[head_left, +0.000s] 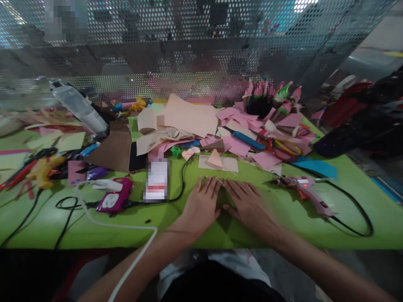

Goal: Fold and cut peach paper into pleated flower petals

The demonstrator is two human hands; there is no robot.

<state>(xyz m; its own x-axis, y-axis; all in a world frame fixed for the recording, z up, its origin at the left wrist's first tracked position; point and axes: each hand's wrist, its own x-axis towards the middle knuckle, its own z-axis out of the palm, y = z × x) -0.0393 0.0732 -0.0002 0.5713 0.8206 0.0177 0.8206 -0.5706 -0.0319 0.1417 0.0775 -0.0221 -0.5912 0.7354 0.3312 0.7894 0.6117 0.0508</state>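
Note:
My left hand (pixel 201 205) lies on the green table (pixel 270 260) with its fingers stretched out and pointing away from me. My right hand (pixel 250 203) rests flat beside it, its fingertips touching or almost touching those of the left. Nothing shows in either hand; what may be under the palms is hidden. Just beyond the fingertips is a beige paper strip (pixel 231 163), with a small peach paper triangle (pixel 215 158) on it. A pink hot glue gun (pixel 310 193) with a lit red light lies to the right of my right hand.
A magenta power strip (pixel 116 195), a phone (pixel 156 180) and a white cable (pixel 126 226) are at left. Behind lie paper scraps (pixel 192 115), a blue cutter (pixel 245 138), scissors (pixel 283 149) and a bottle (pixel 78 107). A perforated metal screen (pixel 189 54) stands at the back.

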